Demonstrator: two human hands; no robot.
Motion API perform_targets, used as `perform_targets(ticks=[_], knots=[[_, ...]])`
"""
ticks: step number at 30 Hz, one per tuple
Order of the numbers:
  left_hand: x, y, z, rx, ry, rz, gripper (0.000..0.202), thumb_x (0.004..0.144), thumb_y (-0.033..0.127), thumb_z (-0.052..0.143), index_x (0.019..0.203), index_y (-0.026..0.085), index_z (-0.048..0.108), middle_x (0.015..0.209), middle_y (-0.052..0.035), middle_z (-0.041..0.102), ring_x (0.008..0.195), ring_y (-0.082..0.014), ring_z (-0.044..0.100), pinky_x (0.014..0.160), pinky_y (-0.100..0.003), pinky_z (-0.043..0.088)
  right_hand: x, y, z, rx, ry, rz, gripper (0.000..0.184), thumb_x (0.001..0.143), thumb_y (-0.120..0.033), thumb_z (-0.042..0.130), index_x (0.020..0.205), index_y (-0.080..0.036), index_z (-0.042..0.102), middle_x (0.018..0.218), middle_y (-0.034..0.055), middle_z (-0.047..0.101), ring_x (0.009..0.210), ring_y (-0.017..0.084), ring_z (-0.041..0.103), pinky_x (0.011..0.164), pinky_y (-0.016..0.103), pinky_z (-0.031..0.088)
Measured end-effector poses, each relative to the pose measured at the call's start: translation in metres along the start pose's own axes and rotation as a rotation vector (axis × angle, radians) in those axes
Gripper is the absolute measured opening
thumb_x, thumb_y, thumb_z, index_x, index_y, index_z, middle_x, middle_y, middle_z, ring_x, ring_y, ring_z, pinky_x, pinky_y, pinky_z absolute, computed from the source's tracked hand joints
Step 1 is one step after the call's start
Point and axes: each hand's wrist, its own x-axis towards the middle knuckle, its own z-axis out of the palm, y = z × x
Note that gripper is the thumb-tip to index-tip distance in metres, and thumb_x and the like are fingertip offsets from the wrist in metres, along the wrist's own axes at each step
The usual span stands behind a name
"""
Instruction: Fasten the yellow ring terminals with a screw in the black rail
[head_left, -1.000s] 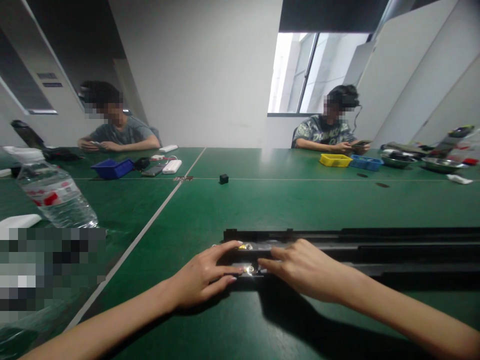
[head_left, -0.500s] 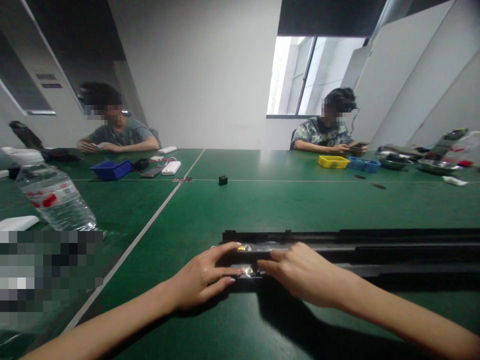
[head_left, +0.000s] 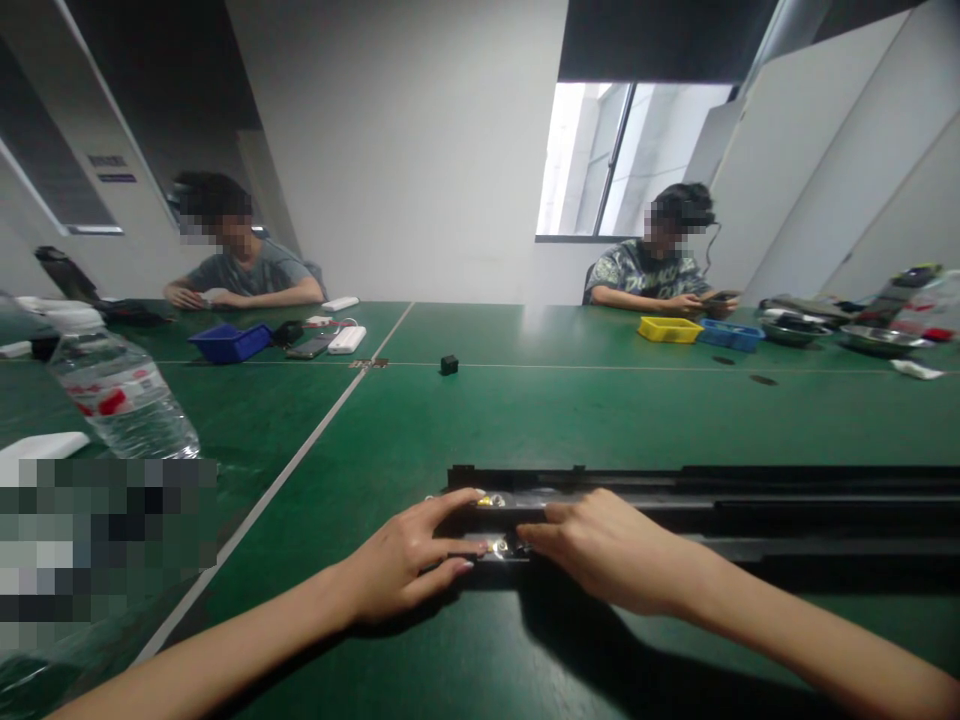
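A long black rail-like part lies across the green table in front of me, running off to the right. Both my hands rest on its left end. My left hand has its fingers stretched out, fingertips on the end of the rail beside small shiny metal pieces. My right hand lies over the rail, its index finger pointing left and touching the same shiny spot. What is under the fingertips is too small to name.
A plastic water bottle lies at the left. Far across sit two people, one behind a blue bin, one behind a yellow bin and another blue tray. A small black cube stands mid-table. Metal bowls are at far right.
Both hands stay on the rail's left end; only the view has shifted slightly.
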Motion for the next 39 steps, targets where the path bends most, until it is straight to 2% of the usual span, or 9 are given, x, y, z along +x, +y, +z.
perform_targets(ticks=[13,28,39], knots=[[-0.0022,-0.0026,0.004,-0.001,-0.003,-0.013,0.034,0.103,0.028,0.04,0.129,0.026,0.062,0.151,-0.0107,0.034,0.133,-0.0305,0.043,0.106,-0.048,0.041,-0.0008,-0.0022,-0.0004,-0.028,0.007,0.008,0.018,0.087,-0.008,0.049,0.091,-0.016,0.065,0.074,0.0049,0.068,0.052,0.012,0.055,0.048,0.028,0.016],[0.0,0.0003,-0.0002,0.001,-0.002,0.0,0.033,0.102,0.027,0.042,0.125,0.023,0.064,0.149,-0.0132,0.038,0.13,-0.031,0.046,0.104,-0.048,0.044,0.0003,-0.0018,-0.0023,0.012,0.011,0.009,0.018,0.087,-0.009,0.048,0.089,-0.015,0.065,0.075,0.0057,0.069,0.054,0.012,0.058,0.048,0.027,0.018],[-0.0007,-0.0006,0.0004,0.0,0.015,0.0,0.032,0.103,0.028,0.042,0.127,0.024,0.063,0.15,-0.0107,0.037,0.131,-0.0303,0.046,0.105,-0.047,0.043,0.0,-0.0032,-0.0022,-0.02,0.015,0.008,0.019,0.088,-0.01,0.048,0.091,-0.015,0.065,0.072,0.0053,0.068,0.049,0.011,0.055,0.047,0.028,0.015]])
